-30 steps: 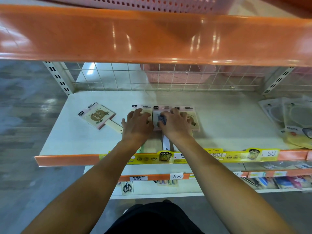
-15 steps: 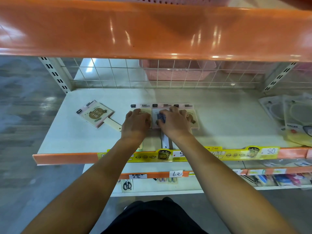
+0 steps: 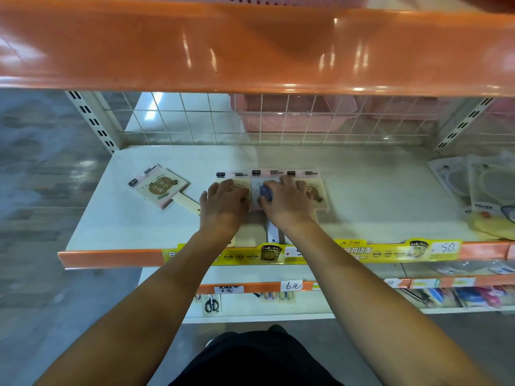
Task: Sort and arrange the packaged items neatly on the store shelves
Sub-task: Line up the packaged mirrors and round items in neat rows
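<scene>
Both hands flat mid-frame on a row of three packs: left hand (image 3: 223, 203) and right hand (image 3: 287, 201) have a released grip, just pressing down. A fourth pack (image 3: 160, 186) lies tilted at centre-left of the shelf (image 3: 376, 196).

Both arms bare, reaching forward and slightly inward from the lower corners of the view, forearms converging toward the middle. Left hand (image 3: 224, 203) palm down, wrist nearly straight, fingers extended forward and a little spread, thumb out to the left side. Right hand (image 3: 287, 200) also palm down, just beside the left, the two hands close together but apparently not touching. Right fingers (image 3: 288, 181) reach further forward than the left ones and bend slightly at the knuckles; thumb tucked in toward the left hand. Both hands lie flat, pressing downward, not closed around anything. Dark clothing at the torso below.
</scene>
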A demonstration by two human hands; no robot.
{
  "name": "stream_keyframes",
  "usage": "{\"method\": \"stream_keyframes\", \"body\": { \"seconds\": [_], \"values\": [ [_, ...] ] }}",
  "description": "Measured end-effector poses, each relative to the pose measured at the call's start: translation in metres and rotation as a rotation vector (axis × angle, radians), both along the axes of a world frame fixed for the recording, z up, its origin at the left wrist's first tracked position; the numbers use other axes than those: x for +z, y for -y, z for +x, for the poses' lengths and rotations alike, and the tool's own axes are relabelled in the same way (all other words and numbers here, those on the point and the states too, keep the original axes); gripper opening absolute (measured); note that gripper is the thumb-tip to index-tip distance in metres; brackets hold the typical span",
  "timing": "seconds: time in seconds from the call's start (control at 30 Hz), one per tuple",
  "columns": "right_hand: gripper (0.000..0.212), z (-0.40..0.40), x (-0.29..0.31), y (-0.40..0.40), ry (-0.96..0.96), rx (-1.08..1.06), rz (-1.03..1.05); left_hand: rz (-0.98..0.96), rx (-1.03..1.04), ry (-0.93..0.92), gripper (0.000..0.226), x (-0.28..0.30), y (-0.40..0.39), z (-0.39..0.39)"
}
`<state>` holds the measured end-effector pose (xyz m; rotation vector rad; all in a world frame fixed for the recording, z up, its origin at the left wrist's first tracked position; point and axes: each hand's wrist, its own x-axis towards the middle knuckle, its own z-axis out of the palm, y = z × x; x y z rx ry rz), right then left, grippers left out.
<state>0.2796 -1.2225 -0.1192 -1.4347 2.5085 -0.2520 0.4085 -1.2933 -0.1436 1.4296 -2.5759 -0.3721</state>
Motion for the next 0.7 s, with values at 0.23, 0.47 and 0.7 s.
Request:
{"method": "stream_keyframes", "body": {
  "seconds": [0.23, 0.47, 0.7],
  "values": [
    [0.042, -0.004, -0.003, -0.003, -0.014, -0.042, -0.054, -0.005, 0.012, -0.009, 0.035, 0.001, -0.003, -0.003],
    [0.041, -0.007, -0.012, -0.008, 0.007, -0.073, -0.017, 0.044, -0.011, -0.006, 0.03, -0.001, -0.006, -0.009],
    [0.042, -0.007, -0.012, -0.009, -0.003, -0.062, -0.029, 0.099, -0.004, -0.029, 0.031, 0.002, -0.004, -0.013]
  ]
}}
